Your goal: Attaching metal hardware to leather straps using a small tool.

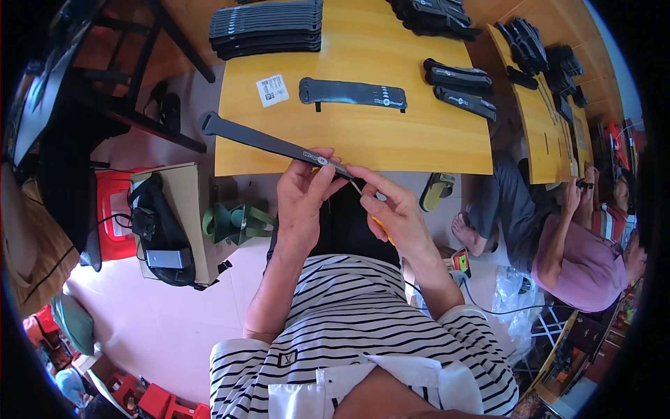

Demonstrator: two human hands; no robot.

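My left hand (301, 199) is closed on a dark grey strap (262, 143) that has a loop at its far left end and white print near my fingers. The strap slants over the table's near edge, its near end between my two hands. My right hand (396, 213) is closed around a slim tool with a yellow handle (382, 229); its thin metal part reaches toward the strap's near end. What kind of tool it is, my fingers hide. Beyond my hands lie a flat grey strap bundle (352, 93) and a white printed label (272, 90).
On the yellow table (272, 124) stand a tall stack of straps (266, 28), a strap pile (436, 15) and smaller strap bundles (460, 87). To the right, a person in a pink shirt (576, 262) works at another table (544, 136). A cardboard box (192, 216) stands at lower left.
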